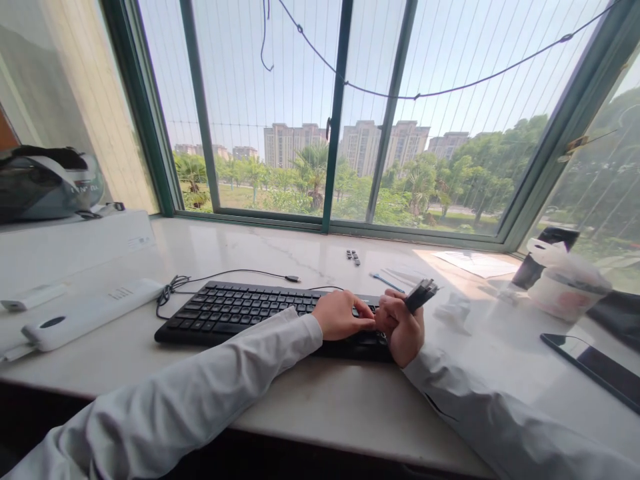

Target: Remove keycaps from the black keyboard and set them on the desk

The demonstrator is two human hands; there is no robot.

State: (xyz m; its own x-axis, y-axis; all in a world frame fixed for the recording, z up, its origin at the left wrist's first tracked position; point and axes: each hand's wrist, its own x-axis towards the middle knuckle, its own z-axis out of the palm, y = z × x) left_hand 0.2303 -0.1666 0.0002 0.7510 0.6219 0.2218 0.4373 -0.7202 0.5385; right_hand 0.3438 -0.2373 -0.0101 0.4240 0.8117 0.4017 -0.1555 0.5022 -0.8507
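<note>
A black keyboard point(235, 308) lies on the pale tabletop in front of me. Over its right part my left hand point(345, 315) is closed, thumb and fingertips pressed together; whatever is between them is hidden. Right beside it, my right hand point(401, 327) is curled around a dark brush-like tool point(421, 295), whose frayed-looking end sticks out to the upper right. The fingertips of both hands nearly meet above the keys, and the hands cover that part of the keyboard. Several small loose keycaps point(353, 257) lie behind the keyboard.
Behind the keyboard runs a black cable with a USB plug point(292, 279). A thin blue tool point(387, 283) lies near my right hand. At the left is a long white device point(95, 315); at the right are a phone point(595, 367) and a white tub point(567, 293). Windows point(325, 220) border the back.
</note>
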